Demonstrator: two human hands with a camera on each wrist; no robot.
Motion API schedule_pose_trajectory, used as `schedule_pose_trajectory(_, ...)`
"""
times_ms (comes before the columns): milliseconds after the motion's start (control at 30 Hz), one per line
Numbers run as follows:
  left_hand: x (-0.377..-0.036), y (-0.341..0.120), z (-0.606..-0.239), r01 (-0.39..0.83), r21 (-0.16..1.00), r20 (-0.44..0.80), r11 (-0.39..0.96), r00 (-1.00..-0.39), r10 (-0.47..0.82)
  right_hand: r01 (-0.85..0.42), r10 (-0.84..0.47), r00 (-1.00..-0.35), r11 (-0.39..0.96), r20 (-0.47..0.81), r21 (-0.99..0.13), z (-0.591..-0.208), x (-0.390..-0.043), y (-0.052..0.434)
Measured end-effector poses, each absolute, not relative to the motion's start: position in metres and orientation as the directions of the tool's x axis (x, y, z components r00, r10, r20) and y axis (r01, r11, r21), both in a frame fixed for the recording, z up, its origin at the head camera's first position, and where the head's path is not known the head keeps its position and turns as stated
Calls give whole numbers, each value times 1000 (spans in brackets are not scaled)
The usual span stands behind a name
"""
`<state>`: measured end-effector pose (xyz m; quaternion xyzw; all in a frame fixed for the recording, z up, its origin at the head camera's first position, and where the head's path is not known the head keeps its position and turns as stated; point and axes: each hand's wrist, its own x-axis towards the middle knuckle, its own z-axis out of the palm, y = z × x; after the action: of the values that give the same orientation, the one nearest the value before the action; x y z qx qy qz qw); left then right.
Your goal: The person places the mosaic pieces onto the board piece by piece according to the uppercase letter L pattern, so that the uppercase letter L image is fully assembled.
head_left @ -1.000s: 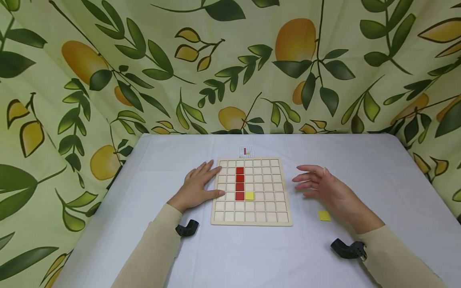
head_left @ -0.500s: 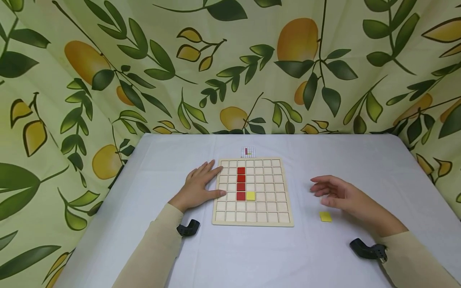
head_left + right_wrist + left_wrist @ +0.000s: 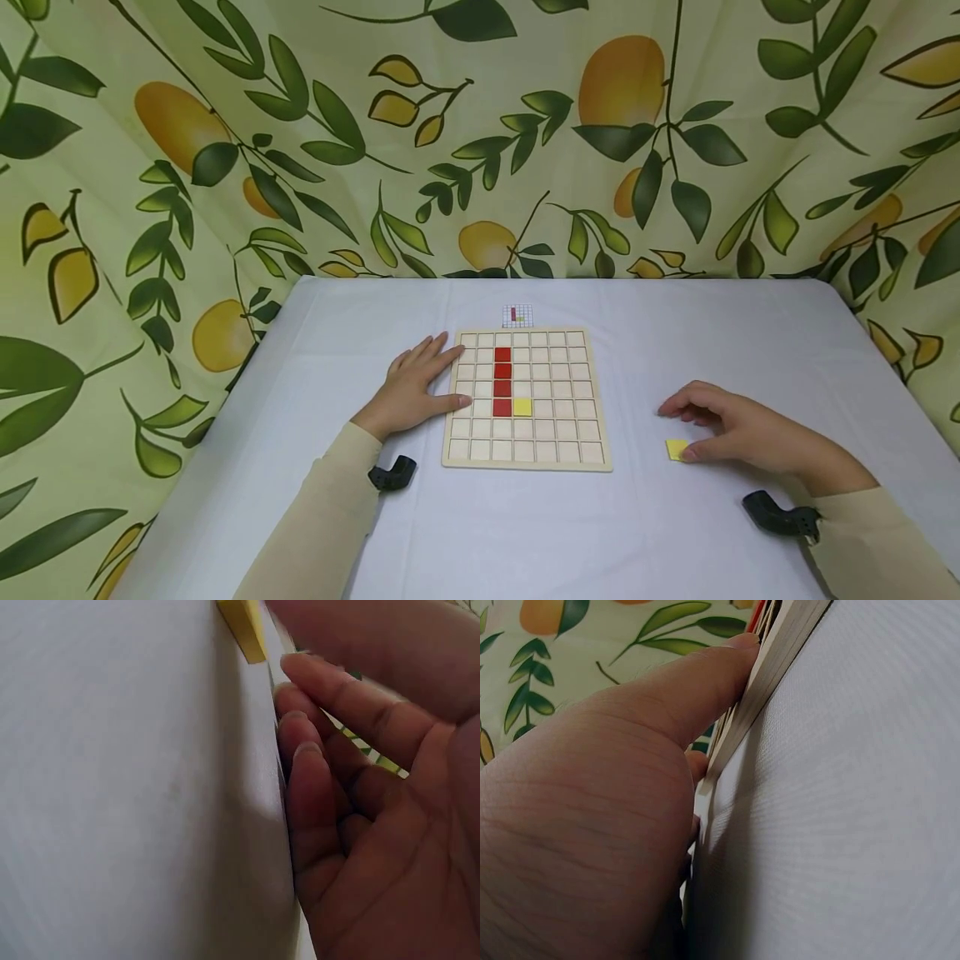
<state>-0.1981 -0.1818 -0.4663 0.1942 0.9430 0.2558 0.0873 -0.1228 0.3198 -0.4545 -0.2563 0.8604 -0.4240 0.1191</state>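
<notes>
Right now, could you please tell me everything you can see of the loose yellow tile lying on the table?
The loose yellow tile is a small, thin, flat square, plain yellow with no markings; its material cannot be told. It lies flat on the white table, right of the wooden grid board and apart from it. The right hand is over it with its thumb at the tile's right edge; the right wrist view shows the curled fingers beside it, the tile not lifted.

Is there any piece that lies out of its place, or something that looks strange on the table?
One yellow tile lies loose on the table, right of the wooden board, touched by the right hand. The other tiles sit squarely in their cells; nothing looks damaged.
</notes>
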Motion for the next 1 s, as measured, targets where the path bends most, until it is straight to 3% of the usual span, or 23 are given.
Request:
schedule_pose_trajectory(267, -199, -182, -466, 321, 519, -64, 792, -909, 411, -391, -544, -838, 533, 51, -750, -456, -123, 316)
schedule_pose_trajectory(633, -198, -183, -466, 322, 527, -61, 787, -909, 413, -260, -360, -932, 608, 31, -750, -455, -119, 303)
schedule_pose_trajectory(1000, -197, -183, -466, 328, 533, -53, 780, -907, 417, -210, -307, -951, 571, 31, -794, -452, -118, 291)
